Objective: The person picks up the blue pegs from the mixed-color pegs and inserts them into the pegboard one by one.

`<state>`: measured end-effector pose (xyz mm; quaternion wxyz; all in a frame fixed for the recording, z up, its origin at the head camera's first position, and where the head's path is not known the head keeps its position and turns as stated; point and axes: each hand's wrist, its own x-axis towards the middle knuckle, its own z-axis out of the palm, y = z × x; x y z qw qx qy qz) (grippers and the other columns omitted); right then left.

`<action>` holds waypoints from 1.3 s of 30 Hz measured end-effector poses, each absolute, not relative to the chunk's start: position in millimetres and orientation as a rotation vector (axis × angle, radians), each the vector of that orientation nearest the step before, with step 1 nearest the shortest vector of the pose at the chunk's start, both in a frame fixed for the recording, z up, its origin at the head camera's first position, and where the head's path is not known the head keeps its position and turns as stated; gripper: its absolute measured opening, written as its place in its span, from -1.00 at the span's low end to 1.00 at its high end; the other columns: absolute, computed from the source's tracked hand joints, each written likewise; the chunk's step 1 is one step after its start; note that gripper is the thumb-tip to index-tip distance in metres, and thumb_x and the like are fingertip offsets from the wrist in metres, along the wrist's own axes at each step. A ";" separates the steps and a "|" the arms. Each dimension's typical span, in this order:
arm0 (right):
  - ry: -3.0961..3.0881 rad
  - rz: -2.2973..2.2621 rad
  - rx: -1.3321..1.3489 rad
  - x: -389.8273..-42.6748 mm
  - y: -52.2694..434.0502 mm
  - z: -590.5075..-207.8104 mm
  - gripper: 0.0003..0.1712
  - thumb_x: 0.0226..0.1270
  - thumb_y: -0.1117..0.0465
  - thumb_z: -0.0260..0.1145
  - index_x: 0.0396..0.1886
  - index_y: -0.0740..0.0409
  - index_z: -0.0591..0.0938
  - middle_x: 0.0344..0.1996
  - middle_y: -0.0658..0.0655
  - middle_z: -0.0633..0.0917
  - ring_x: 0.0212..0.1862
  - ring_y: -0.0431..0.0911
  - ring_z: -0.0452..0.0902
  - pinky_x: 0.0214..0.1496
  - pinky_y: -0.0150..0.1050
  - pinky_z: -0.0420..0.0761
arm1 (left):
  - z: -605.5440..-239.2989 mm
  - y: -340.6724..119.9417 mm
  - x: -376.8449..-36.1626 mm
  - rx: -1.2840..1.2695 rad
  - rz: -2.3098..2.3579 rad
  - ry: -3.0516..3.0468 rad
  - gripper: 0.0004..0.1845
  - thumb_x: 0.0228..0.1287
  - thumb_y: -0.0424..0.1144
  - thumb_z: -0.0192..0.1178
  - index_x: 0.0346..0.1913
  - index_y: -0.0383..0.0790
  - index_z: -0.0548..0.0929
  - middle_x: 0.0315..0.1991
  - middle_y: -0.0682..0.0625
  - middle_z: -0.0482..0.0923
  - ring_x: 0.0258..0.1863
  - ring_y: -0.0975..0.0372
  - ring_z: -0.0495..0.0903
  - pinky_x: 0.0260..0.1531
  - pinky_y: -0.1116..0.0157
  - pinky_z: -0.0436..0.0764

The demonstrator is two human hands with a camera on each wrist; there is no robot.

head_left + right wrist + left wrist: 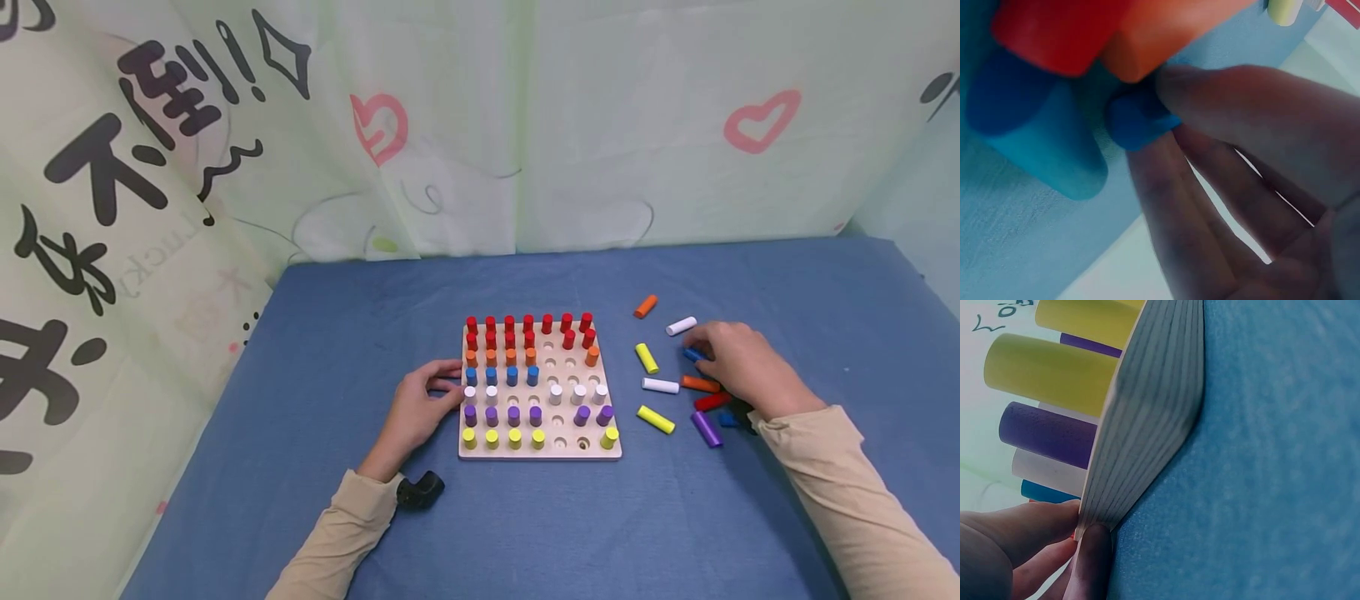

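Note:
A light wooden pegboard (558, 433) carries rows of red, orange, blue, white, purple and yellow pegs, with bare holes toward its right side. At the board's left edge is my left hand (426, 407); in the left wrist view its fingertips (1094, 550) grip the layered wooden edge. To the right of the board, my right hand (738, 362) pinches a blue peg (1138, 122) between thumb and fingers, low over the cloth. A red peg (1054, 37), an orange peg (1160, 31) and another blue peg (1047, 137) lie close by.
Loose pegs lie between board and right hand: two yellow pegs (656, 419), two white pegs (661, 386), a purple peg (707, 430) and an orange peg (646, 306) farther back. Blue cloth (525, 533) covers the table. A printed curtain (570, 150) hangs behind it.

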<state>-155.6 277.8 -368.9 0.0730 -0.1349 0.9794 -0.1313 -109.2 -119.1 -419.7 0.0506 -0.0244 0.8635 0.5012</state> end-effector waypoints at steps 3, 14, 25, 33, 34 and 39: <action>2.942 -0.390 -0.412 -155.4 278.0 -369.5 -0.70 0.10 0.48 0.43 -0.12 0.40 0.69 -0.16 0.45 0.69 -0.18 0.22 0.59 -0.12 0.17 0.60 | -419.9 -119.3 -108.9 -0.071 1.525 2.629 -0.57 0.29 -0.31 0.33 0.22 -0.19 0.59 0.07 -0.06 0.64 -0.09 0.16 0.64 -0.11 0.25 0.70; 2.946 -0.390 -0.451 -155.2 278.0 -367.3 -0.72 0.10 0.50 0.41 -0.13 0.41 0.70 -0.18 0.43 0.69 -0.19 0.22 0.60 -0.14 0.16 0.60 | -421.6 -120.0 -110.2 -0.049 1.529 2.632 -0.58 0.30 -0.31 0.32 0.22 -0.20 0.59 0.06 -0.07 0.64 -0.09 0.16 0.64 -0.10 0.24 0.70; 2.946 -0.403 -0.420 -154.9 271.9 -363.7 -0.69 0.15 0.47 0.37 -0.07 0.48 0.66 -0.26 0.36 0.65 -0.28 0.11 0.53 -0.25 0.04 0.60 | -421.5 -119.4 -109.7 -0.044 1.522 2.648 -0.57 0.29 -0.31 0.32 0.22 -0.21 0.59 0.06 -0.07 0.64 -0.11 0.18 0.64 -0.12 0.26 0.70; 2.987 -0.428 -0.457 -151.9 266.4 -361.3 -0.71 0.14 0.47 0.38 -0.11 0.44 0.68 -0.32 0.28 0.64 -0.31 0.07 0.51 -0.26 0.03 0.58 | -422.0 -120.1 -110.5 -0.043 1.542 2.626 -0.58 0.30 -0.32 0.32 0.21 -0.20 0.60 0.06 -0.07 0.64 -0.10 0.17 0.64 -0.11 0.24 0.70; 2.991 -0.432 -0.455 -150.9 265.5 -360.5 -0.72 0.14 0.46 0.39 -0.10 0.43 0.68 -0.30 0.29 0.65 -0.29 0.09 0.53 -0.24 0.04 0.58 | -422.2 -120.0 -110.7 -0.046 1.541 2.626 -0.58 0.29 -0.31 0.32 0.21 -0.19 0.60 0.06 -0.06 0.64 -0.10 0.17 0.64 -0.11 0.25 0.70; 3.001 -0.420 -0.439 -147.8 262.5 -356.1 -0.70 0.16 0.46 0.38 -0.07 0.37 0.69 -0.12 0.37 0.67 -0.14 0.19 0.59 -0.13 0.15 0.59 | -422.3 -119.8 -110.8 -0.054 1.531 2.631 -0.57 0.29 -0.31 0.32 0.22 -0.18 0.60 0.07 -0.06 0.64 -0.09 0.17 0.64 -0.10 0.25 0.70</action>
